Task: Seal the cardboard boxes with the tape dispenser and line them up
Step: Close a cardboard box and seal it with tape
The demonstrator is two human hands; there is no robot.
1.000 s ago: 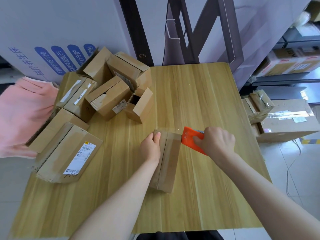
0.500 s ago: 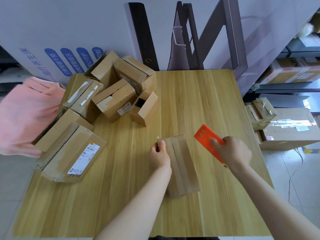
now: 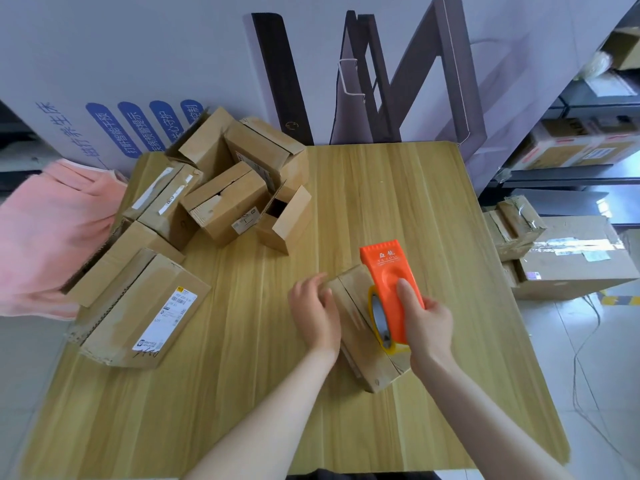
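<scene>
A small brown cardboard box (image 3: 360, 327) lies on the wooden table (image 3: 242, 393), turned at a slant. My left hand (image 3: 313, 313) holds its left side near the far end, fingers curled against the edge. My right hand (image 3: 427, 323) grips the orange tape dispenser (image 3: 389, 282), which sits over the box's top seam with its yellow tape roll (image 3: 379, 317) facing me. The box's near end (image 3: 381, 379) pokes out below the dispenser.
A heap of several brown boxes (image 3: 225, 202), some with open flaps, fills the table's far left; a larger labelled box (image 3: 138, 310) lies at the left edge. A pink cloth (image 3: 45, 230) hangs off to the left. More cartons (image 3: 568, 258) stand on the floor at right.
My right hand has brought the orange dispenser from beside the box onto its top seam. The box has turned further, its near end swinging to the right. My left hand stays on its left side.
</scene>
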